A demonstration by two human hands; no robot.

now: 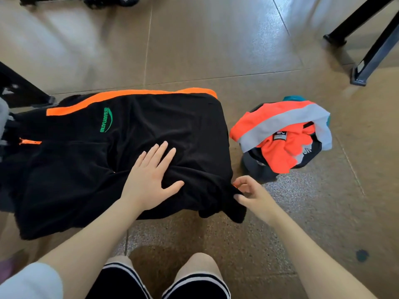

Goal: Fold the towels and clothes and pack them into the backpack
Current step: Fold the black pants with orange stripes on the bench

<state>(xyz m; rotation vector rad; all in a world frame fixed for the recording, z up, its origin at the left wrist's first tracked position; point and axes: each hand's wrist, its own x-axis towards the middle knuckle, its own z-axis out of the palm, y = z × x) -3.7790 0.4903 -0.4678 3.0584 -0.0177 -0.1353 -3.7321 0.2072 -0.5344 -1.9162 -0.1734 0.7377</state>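
A black fleece jacket [90,165] with orange trim and a green logo lies spread on the floor in front of me. My left hand [151,180] presses flat on its right part, fingers straight and spread. My right hand [250,195] pinches the jacket's right edge near its lower corner between thumb and fingers. To the right of the jacket sits a crumpled pile of orange, grey and dark clothes [282,137] with a bit of teal cloth behind it. No backpack is clearly seen; a dark and grey object [4,126] at the far left edge is cut off.
The brown tiled floor [194,50] stretches around the clothes. Black metal furniture legs [367,57] stand at the upper right, and another black leg [21,87] comes in at the left. My knees in dark striped shorts [164,281] are at the bottom.
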